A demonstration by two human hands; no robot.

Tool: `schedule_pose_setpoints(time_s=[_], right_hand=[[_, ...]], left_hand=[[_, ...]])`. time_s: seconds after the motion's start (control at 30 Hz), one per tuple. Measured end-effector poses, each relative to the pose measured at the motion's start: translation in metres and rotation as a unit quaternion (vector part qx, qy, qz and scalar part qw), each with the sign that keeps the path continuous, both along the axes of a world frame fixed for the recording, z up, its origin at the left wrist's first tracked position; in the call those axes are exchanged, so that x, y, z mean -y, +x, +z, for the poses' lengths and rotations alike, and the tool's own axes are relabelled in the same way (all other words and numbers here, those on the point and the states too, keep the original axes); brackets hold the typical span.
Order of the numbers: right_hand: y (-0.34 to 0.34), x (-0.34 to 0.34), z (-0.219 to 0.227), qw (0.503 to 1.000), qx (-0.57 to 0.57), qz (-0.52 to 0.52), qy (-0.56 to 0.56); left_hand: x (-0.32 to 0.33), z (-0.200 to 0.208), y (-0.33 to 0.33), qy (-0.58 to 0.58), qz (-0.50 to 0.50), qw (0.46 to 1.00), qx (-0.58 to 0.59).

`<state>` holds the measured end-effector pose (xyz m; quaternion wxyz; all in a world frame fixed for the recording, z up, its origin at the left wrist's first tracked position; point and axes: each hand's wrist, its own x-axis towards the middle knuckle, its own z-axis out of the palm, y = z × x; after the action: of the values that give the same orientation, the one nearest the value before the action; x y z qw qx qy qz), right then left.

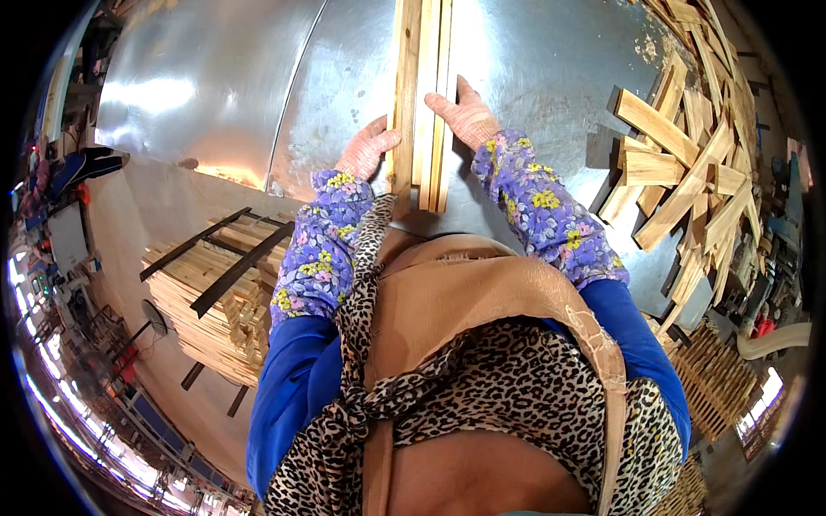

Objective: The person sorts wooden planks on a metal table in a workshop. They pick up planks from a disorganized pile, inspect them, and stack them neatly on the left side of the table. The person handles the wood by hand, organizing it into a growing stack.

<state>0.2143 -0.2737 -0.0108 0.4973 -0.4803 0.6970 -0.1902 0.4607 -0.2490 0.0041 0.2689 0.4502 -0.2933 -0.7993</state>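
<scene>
Several long wooden strips lie side by side on the metal tabletop, running away from my body. My left hand point(368, 150) is at the left wooden strip point(403, 112), with the thumb over its edge and the fingers against its outer side. To the right lie narrower strips point(437, 159), close together, their near ends almost level. My right hand point(467, 115) is beside them, its thumb reaching over the top and its index finger stretched out, apart from the thumb. Flowered purple sleeve covers point(325, 232) reach both wrists. The strips' far ends run out of view.
A heap of loose wooden offcuts point(658, 129) covers the right side of the metal table point(344, 77). Left of me, a stack of boards point(202, 301) stands on the floor with dark bars across it. More stacked wood point(714, 378) is low on the right.
</scene>
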Motion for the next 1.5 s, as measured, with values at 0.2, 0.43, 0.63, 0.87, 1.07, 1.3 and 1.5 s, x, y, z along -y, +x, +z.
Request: schedule_pose_setpoints(time_s=[0.2,0.43,0.63,0.87,1.07,1.3,1.5], right_hand=[[-0.006,0.001,0.003,0.994,0.063,-0.086,0.02],[-0.043,-0.017,0.11,0.99,0.099,-0.094,-0.046],[0.064,0.027,0.132,0.996,0.007,0.085,-0.03],[0.134,0.019,0.062,0.98,0.12,0.153,-0.045],[-0.003,-0.049,0.079,0.984,0.096,-0.044,-0.143],[-0.243,-0.177,0.046,0.852,-0.072,-0.459,-0.24],[-0.41,-0.263,0.043,0.738,-0.264,-0.601,-0.158]], left_hand=[[-0.008,-0.029,0.003,-0.027,0.084,0.988,0.13],[0.0,0.033,0.05,-0.21,0.046,0.875,0.435],[0.035,0.122,0.036,-0.192,0.013,0.929,0.316],[0.053,0.02,0.084,-0.224,-0.04,0.858,0.461],[0.057,-0.012,0.153,-0.331,-0.143,0.721,0.592],[0.029,0.06,-0.038,-0.365,-0.021,0.767,0.527],[-0.001,0.049,-0.213,-0.558,-0.111,0.731,0.378]])
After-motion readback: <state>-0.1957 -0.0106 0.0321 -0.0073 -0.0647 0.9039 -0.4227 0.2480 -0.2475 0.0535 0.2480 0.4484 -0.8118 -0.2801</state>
